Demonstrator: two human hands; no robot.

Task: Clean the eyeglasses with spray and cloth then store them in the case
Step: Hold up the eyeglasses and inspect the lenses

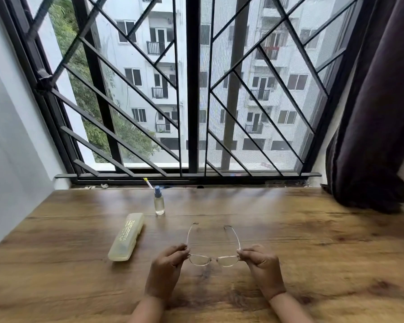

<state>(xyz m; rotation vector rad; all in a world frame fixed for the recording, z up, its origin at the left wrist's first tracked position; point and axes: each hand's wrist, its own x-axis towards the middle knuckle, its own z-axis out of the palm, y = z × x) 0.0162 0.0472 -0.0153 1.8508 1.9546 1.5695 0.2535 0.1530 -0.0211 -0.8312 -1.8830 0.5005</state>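
Step in hand: the eyeglasses [214, 258] are held up for a look, temples unfolded and pointing toward 12 o'clock; judging by the untouched bottle, spraying has not begun.
Left hand [167, 268]: its grip pinches the frame's left corner at the hinge, fingers curled shut around it.
Right hand [261, 264]: its grip pinches the opposite corner the same way.
Eyeglasses: low centre of the view, just above the wooden surface [313, 229]; whether the temple tips touch the wood cannot be told.
Spray bottle [159, 201]: upright with its blue cap on, at about 11 o'clock from the glasses, well apart from both hands.
Case [126, 237]: pale, translucent, closed, lying at about 10 o'clock from the glasses, near the left hand.
Cloth: none visible; it may be inside the case, though that is a guess.
Next move: one hand likely has to let go and reach for the bottle while the other keeps the frame steady, lenses turned toward the nozzle.
Care needed: a one-handed hold at a thin hinge lets the frame twist, so a firmer pinch helps.
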